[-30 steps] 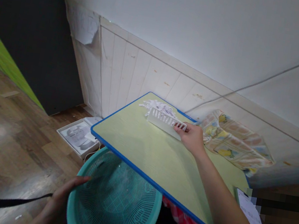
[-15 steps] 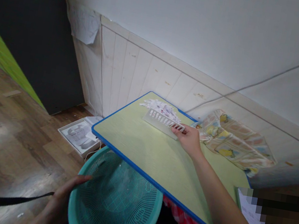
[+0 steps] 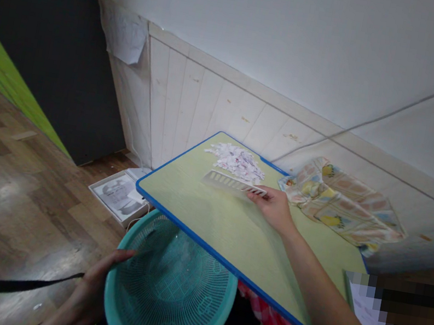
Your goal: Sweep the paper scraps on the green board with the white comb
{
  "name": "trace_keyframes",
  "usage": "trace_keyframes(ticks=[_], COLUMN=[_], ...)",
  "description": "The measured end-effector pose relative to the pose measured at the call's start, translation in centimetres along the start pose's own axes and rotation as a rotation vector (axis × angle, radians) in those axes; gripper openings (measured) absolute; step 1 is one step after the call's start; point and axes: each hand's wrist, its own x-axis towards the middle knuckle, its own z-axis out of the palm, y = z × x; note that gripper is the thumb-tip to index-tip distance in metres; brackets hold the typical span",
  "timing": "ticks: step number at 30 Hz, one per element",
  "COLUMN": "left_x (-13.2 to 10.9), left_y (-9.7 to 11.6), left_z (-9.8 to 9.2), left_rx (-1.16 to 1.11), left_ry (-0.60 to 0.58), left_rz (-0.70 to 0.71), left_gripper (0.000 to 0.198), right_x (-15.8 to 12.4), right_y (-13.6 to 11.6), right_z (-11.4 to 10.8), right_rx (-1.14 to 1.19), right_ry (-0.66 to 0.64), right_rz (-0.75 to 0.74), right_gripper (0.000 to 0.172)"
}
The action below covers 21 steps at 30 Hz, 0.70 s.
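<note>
My right hand (image 3: 272,205) is closed on one end of a narrow white slotted plastic tray (image 3: 224,179), held tilted over the pale green tabletop (image 3: 208,216). Just behind the tray lies a pile of small torn paper scraps (image 3: 238,160). With thumb over the rim, my left hand (image 3: 100,276) grips a turquoise plastic basket (image 3: 171,288) at its left side. The basket sits below the table's blue front edge, its mouth facing up. Its left fingers are hidden behind the basket wall.
A patterned cloth (image 3: 335,204) lies at the table's back right, against the wall. Papers (image 3: 370,316) rest at the right end. On the floor to the left is a flat white box (image 3: 120,196). A dark panel (image 3: 53,46) stands beyond it.
The slotted tray has tipped and shifted slightly toward me, away from the scraps, so more of the pile shows. My left hand keeps its grip on the basket.
</note>
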Motion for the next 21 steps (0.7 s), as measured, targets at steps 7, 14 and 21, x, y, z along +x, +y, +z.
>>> trace_keyframes(ticks=[7,14,21], left_x=[0.3,0.0,-0.1], left_y=[0.0,-0.2,-0.1], left_z=[0.0,0.9,0.8], left_rx=[0.033,-0.003,-0.006], left_ry=[-0.003,-0.002,-0.023], left_rz=[-0.005,0.002,0.002], left_gripper=[0.027,0.027,0.028], right_x=[-2.8,-6.2,-8.4], right_y=[-1.0,-0.4,-1.1], right_z=[-2.0,-3.9,-4.3], right_rx=[-0.054,-0.097,-0.111], right_ry=[0.143,0.025,0.027], right_rz=[-0.013,0.024,0.043], right_gripper=[0.025,0.021,0.018])
